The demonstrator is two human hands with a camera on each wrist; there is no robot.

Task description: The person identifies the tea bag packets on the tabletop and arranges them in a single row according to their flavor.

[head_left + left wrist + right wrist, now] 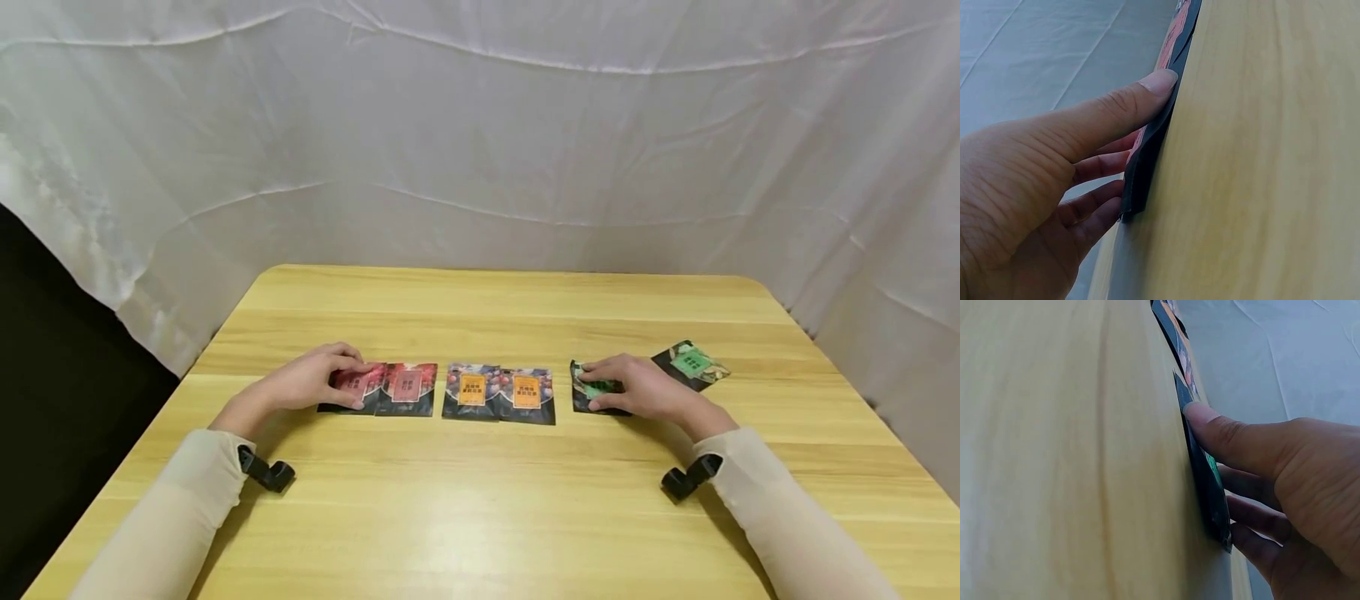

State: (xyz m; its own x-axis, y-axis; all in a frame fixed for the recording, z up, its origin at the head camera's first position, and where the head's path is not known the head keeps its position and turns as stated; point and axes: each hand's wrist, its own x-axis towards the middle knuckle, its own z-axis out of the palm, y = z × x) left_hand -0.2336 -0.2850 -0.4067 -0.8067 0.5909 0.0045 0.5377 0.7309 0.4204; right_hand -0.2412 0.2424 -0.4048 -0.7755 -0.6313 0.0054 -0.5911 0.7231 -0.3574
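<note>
Toward the left of the table in the head view, my left hand [315,380] rests on a red-and-black sachet [367,383], partly covering it. Its thumb [1159,82] lies on the black lower border, and the other fingers spread over the far part. A second red sachet [407,388] adjoins it. On the right side, my right hand [641,387] touches a green-and-black sachet [581,398], thumb near the lower edge and fingers across its face. Beyond that hand, another green sachet [692,364] lies turned at an angle.
Two sachets with orange labels, one on the left [471,392] and one on the right [527,396], lie side by side between the hands. All rest on a wooden table [465,492]. A white cloth [480,142] hangs behind it.
</note>
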